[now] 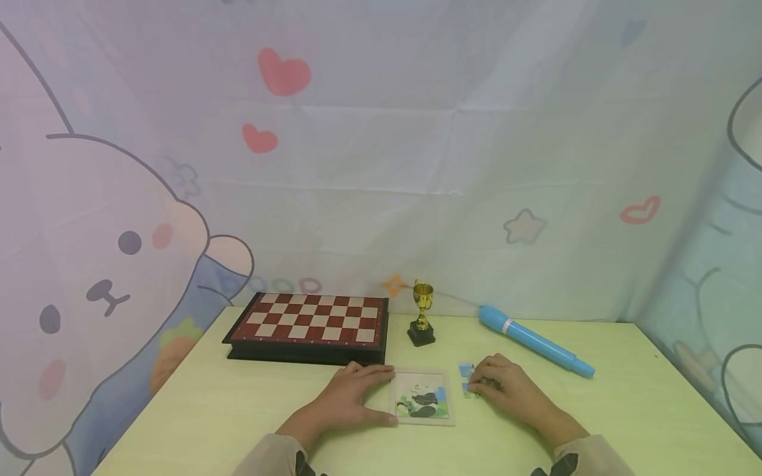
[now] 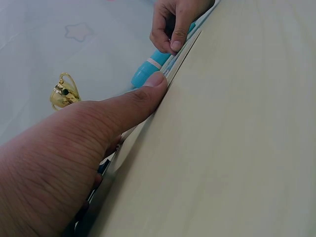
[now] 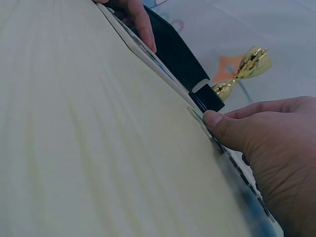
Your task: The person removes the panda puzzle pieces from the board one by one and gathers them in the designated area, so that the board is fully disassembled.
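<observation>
A square jigsaw puzzle tray [image 1: 451, 396] lies on the table, its picture of a panda on grass partly filled in. My left hand [image 1: 351, 402] spans the tray's left side, fairly straight fingers touching the upper left corner and the thumb the lower left. The left thumb [image 2: 131, 103] shows along the tray's edge in the left wrist view. To the right of the tray, my right hand [image 1: 506, 387] pinches a puzzle piece [image 1: 469, 390] at the table, its fingertips partly covering it. Another blue piece [image 1: 465, 369] lies just above; further pieces are hidden under the hand.
A red and white chessboard box [image 1: 315, 324] stands behind my left hand. A small gold trophy [image 1: 422, 311] on a black base is behind the tray. To the back right lies a thick blue marker-shaped object [image 1: 536, 342]. A printed cloth [image 1: 381, 198] hangs behind the table [image 1: 196, 403].
</observation>
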Available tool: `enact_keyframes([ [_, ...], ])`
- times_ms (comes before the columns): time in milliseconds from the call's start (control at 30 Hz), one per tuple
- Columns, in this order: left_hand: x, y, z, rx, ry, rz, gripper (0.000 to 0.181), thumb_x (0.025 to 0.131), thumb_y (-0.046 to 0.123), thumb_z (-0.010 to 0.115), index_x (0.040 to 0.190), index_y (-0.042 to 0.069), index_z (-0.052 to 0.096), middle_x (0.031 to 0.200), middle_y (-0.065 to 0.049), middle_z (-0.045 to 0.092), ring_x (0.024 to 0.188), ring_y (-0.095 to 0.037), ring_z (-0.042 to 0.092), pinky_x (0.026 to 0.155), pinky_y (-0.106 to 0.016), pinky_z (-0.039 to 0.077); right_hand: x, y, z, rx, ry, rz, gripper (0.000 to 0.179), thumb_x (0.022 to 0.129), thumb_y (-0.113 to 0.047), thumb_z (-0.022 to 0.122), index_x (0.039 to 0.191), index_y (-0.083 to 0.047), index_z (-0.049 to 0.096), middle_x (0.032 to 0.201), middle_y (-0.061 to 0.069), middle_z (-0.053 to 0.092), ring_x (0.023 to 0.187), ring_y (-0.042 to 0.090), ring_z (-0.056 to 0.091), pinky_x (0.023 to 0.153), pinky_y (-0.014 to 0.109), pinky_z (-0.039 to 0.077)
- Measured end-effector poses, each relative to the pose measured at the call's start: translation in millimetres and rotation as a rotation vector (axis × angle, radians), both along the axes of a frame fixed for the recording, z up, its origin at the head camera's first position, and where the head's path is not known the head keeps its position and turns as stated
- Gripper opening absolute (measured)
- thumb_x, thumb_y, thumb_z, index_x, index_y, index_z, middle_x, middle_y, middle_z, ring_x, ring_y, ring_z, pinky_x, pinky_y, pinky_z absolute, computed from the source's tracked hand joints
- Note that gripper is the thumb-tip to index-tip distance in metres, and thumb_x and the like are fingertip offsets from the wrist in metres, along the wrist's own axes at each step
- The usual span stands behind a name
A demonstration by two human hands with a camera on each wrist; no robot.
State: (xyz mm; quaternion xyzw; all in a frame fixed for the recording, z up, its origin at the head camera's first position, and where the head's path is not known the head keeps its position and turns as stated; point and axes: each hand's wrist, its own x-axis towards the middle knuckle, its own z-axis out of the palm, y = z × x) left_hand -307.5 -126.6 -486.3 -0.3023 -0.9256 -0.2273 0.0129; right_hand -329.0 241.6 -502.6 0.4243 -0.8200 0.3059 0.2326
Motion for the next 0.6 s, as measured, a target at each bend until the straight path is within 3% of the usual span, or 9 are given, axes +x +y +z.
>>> enact_keyframes([
  [600, 0.7, 0.0, 1.4, 0.009, -0.022, 0.002, 0.087, 0.075, 0.078, 0.066, 0.148, 0.032, 0.051, 0.151, 0.018, 0.045, 0.096, -0.008, 0.038, 0.088, -0.034, 0.036, -0.8, -0.3, 0.4, 0.017, 0.007, -0.019, 0.019, 0.081, -0.007, 0.082, 0.091, -0.021, 0.073, 0.095, -0.011, 0.066, 0.084, 0.007, 0.053, 0.067, 0.019, 0.047],
])
